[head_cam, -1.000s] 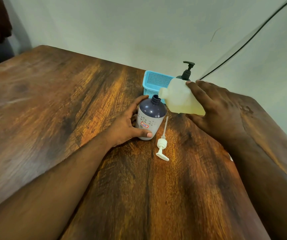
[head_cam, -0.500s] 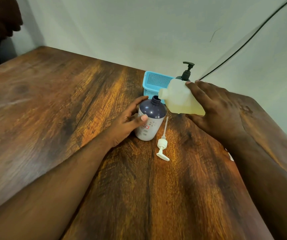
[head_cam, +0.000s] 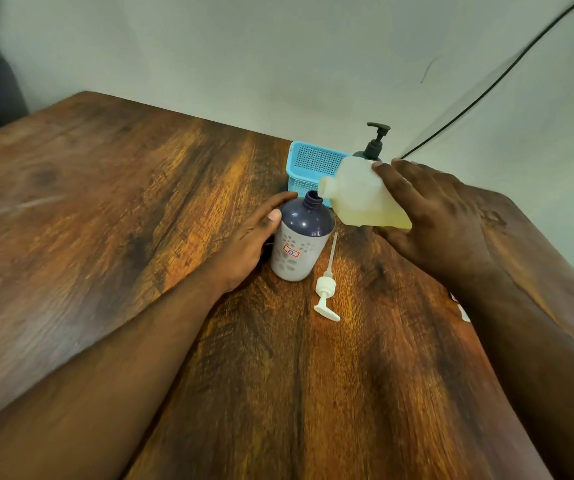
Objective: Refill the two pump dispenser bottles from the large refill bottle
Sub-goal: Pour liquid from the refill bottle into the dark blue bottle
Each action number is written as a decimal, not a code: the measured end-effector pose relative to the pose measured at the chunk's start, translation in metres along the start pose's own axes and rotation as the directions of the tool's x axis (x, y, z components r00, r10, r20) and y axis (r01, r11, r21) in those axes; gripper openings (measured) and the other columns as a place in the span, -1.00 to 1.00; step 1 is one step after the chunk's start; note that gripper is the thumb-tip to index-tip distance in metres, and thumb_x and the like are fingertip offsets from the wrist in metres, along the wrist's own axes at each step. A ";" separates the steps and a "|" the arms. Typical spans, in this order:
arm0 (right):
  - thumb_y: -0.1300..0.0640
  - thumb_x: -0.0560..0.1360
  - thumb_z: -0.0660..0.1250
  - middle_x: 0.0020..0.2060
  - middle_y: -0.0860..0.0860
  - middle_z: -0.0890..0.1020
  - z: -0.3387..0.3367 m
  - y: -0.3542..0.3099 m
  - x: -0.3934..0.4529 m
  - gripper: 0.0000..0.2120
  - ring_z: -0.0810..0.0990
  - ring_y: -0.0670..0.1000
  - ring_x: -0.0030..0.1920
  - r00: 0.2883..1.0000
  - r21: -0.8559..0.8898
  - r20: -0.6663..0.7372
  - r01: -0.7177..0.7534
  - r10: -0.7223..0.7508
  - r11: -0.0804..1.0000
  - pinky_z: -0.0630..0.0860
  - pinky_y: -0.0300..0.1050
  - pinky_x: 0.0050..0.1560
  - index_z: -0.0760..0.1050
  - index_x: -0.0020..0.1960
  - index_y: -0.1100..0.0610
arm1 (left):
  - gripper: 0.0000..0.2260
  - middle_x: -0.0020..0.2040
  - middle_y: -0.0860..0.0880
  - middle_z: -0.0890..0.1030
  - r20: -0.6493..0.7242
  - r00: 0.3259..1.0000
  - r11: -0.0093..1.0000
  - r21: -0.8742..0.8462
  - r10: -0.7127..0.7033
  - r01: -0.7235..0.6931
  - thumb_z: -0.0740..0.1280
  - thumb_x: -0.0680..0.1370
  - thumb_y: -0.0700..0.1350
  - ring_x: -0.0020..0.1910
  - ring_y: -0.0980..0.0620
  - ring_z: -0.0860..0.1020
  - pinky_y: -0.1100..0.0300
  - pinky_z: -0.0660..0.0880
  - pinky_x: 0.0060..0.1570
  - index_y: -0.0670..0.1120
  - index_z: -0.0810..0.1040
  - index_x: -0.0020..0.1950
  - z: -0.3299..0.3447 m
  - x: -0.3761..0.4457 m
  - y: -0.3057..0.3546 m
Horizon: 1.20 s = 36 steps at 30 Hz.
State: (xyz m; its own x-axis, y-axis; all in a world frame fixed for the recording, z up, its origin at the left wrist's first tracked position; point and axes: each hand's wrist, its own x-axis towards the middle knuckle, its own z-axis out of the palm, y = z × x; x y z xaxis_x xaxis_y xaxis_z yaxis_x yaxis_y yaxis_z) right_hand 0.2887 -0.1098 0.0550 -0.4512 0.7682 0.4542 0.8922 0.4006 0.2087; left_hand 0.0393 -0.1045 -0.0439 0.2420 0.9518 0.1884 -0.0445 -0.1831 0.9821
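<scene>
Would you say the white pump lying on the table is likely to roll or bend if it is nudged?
The pump probably rolls little: its flat spout sticks out sideways. Its thin tube looks bendy. It seems light, so a nudge would likely make it slide or pivot.

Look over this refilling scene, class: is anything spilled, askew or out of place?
No spill shows. The white pump lies loose on the table beside the open bottle, as expected mid-refill. The left hand steadies that bottle; the right hand tips the refill bottle, spout at its neck. Nothing stands out.
</scene>
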 end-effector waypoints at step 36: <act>-0.04 0.40 0.49 0.41 0.20 0.38 0.002 0.004 0.002 -0.21 0.36 0.28 0.36 0.998 -0.055 -0.054 0.037 -0.040 0.998 0.30 0.25 0.32 0.19 0.51 0.06 | -0.69 0.26 0.33 0.47 -0.011 1.000 1.000 -0.017 -0.024 0.024 0.05 0.71 -0.07 0.11 0.51 0.50 0.51 0.48 -0.03 0.18 0.35 0.42 -0.001 -0.002 0.005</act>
State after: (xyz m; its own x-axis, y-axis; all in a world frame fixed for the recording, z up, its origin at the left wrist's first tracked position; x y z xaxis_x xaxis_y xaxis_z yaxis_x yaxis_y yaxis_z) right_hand 0.2916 -0.1052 0.0552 -0.4847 0.7234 0.4916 0.8747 0.4008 0.2726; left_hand 0.0376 -0.1072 -0.0399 0.2325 0.9585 0.1649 -0.0554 -0.1563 0.9862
